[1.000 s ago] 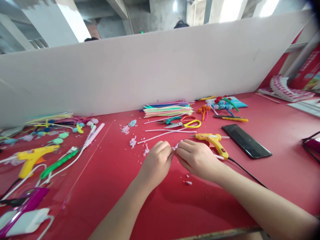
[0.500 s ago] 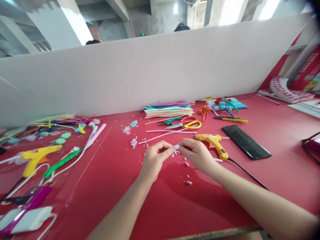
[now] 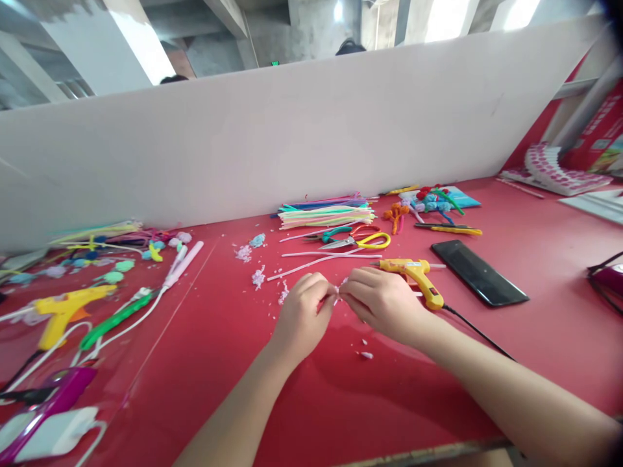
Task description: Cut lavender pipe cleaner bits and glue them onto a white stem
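Note:
My left hand [image 3: 302,316] and my right hand [image 3: 382,302] meet just above the red table [image 3: 341,402], fingers curled and pinched together on a small pale pink fuzzy piece [image 3: 339,292] that shows between the fingertips. Most of that piece is hidden by my fingers. Small white and pink scraps [image 3: 366,354] lie on the table below my hands. A yellow glue gun [image 3: 413,275] lies just right of my right hand, its black cord trailing toward the front edge.
Behind my hands lie white pipe cleaners [image 3: 321,257], scissors [image 3: 360,241], and a bundle of coloured pipe cleaners [image 3: 326,213]. A black phone [image 3: 477,274] lies right. Another yellow glue gun [image 3: 63,310] and craft pieces sit left. A white partition [image 3: 292,136] backs the table.
My hands lifted and spread a little half a second ago, showing the pink piece, and have now closed together over it again lower down.

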The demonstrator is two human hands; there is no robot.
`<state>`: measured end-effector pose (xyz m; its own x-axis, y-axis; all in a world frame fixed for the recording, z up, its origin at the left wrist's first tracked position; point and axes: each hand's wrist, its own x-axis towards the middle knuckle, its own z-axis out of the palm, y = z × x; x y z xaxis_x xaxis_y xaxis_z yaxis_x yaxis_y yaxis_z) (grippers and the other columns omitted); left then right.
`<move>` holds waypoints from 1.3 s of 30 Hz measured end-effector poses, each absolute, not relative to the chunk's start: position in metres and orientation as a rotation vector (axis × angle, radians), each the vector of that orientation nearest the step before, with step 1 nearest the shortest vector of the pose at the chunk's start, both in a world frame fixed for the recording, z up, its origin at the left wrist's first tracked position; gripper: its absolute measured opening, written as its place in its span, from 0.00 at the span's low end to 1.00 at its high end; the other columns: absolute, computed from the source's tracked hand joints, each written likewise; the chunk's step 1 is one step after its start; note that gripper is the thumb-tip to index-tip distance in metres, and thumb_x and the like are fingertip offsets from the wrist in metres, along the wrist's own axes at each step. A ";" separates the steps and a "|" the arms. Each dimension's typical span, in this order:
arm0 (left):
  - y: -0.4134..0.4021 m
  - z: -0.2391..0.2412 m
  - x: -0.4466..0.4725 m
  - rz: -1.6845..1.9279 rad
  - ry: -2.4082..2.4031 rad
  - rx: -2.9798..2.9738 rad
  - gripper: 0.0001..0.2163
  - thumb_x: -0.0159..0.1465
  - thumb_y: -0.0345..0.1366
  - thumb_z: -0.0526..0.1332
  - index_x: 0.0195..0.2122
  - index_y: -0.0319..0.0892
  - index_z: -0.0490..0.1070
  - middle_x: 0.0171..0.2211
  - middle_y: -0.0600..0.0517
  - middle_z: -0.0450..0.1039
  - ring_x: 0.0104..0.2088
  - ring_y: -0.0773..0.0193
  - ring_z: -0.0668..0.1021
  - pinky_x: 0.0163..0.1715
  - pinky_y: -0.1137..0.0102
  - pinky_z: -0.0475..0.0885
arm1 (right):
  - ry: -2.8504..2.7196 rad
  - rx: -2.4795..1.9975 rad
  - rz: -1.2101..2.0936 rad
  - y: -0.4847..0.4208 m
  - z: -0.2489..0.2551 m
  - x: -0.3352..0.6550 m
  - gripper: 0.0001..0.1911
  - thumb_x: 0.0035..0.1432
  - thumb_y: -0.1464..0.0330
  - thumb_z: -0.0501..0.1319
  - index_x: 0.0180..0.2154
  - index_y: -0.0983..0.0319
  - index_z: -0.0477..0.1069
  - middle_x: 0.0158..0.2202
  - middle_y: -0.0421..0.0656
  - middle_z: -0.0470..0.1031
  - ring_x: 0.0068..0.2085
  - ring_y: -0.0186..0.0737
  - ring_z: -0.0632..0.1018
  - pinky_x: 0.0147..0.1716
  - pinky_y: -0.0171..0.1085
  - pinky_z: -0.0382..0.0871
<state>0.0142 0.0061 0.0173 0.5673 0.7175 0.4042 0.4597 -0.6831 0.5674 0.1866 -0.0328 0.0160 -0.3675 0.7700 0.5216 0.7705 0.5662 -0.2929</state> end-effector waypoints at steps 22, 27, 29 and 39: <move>0.006 0.013 0.017 0.950 1.054 2.560 0.09 0.60 0.26 0.53 0.22 0.42 0.60 0.24 0.53 0.62 0.29 0.64 0.66 0.30 0.70 0.60 | -2.310 -1.274 -0.176 -0.035 0.001 0.175 0.13 0.61 0.75 0.49 0.29 0.64 0.69 0.28 0.45 0.70 0.31 0.36 0.69 0.28 0.34 0.59; 0.008 0.021 0.012 0.888 0.942 2.391 0.07 0.60 0.27 0.54 0.25 0.42 0.64 0.27 0.52 0.66 0.31 0.63 0.70 0.33 0.70 0.64 | -1.927 -1.265 0.343 -0.032 0.009 0.180 0.08 0.60 0.70 0.53 0.31 0.63 0.69 0.28 0.42 0.71 0.29 0.34 0.71 0.29 0.32 0.63; 0.007 0.022 0.012 0.941 0.921 2.227 0.06 0.61 0.29 0.55 0.27 0.42 0.67 0.29 0.52 0.69 0.32 0.64 0.72 0.35 0.70 0.66 | -1.690 -1.272 0.659 -0.032 0.010 0.177 0.07 0.59 0.68 0.55 0.31 0.62 0.68 0.24 0.39 0.70 0.26 0.33 0.72 0.26 0.32 0.65; -0.008 0.014 0.025 1.054 1.000 1.760 0.03 0.58 0.35 0.61 0.32 0.42 0.71 0.29 0.52 0.75 0.31 0.64 0.76 0.36 0.71 0.70 | -1.317 -1.225 0.943 -0.034 0.007 0.169 0.10 0.57 0.63 0.57 0.30 0.63 0.70 0.22 0.39 0.72 0.23 0.34 0.74 0.25 0.33 0.69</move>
